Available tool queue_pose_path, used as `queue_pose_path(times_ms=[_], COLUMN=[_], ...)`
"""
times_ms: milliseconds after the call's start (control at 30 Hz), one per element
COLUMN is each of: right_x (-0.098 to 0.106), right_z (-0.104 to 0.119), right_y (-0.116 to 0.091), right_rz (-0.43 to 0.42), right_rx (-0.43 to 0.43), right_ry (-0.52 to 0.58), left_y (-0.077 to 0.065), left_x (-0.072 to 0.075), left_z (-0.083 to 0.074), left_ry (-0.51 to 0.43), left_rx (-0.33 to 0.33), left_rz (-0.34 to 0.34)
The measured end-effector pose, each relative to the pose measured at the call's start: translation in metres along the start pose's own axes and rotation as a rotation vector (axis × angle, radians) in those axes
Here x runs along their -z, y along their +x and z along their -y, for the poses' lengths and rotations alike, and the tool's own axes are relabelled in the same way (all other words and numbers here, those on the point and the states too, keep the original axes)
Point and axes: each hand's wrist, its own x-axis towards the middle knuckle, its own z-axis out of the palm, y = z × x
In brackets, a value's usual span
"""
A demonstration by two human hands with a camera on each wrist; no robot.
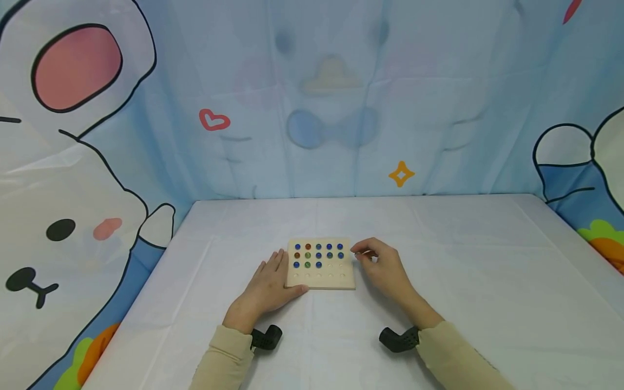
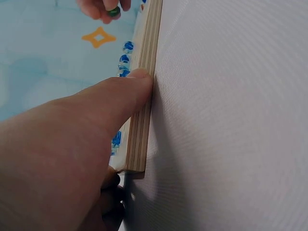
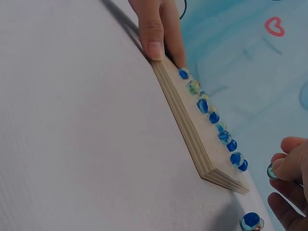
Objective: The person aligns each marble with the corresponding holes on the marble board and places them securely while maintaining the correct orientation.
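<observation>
The right hand (image 1: pixel 387 266) pinches a green marble (image 2: pixel 113 11), just off the right edge of the board (image 1: pixel 324 284). Extra marbles (image 3: pixel 250 221) show near it; whether held cannot be told. The left hand (image 1: pixel 267 285), fingers extended, lies along the board's left edge, thumb against its near edge. The board rests on the white table (image 1: pixel 463 271), seated marbles (image 1: pixel 318 255) filling its two far rows and the third's three left hollows.

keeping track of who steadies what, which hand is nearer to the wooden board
Left. The left hand touches the wooden board at its left side and near edge. The right hand is apart from the board, beside its right edge, pinching a marble.
</observation>
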Motion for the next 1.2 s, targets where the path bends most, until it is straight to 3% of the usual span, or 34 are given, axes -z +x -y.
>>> queue_pose_path(times_ms=[867, 1200], right_x=[-0.037, -0.044], right_z=[0.015, 0.014], right_y=[0.000, 0.000], right_rz=[0.087, 0.124], right_rx=[0.018, 0.032], right_ry=[0.092, 0.065], left_y=[0.001, 0.001], left_x=[0.001, 0.001], left_z=[0.000, 0.001], left_ry=[-0.001, 0.019], left_rx=[-0.006, -0.010], left_rz=[0.004, 0.005])
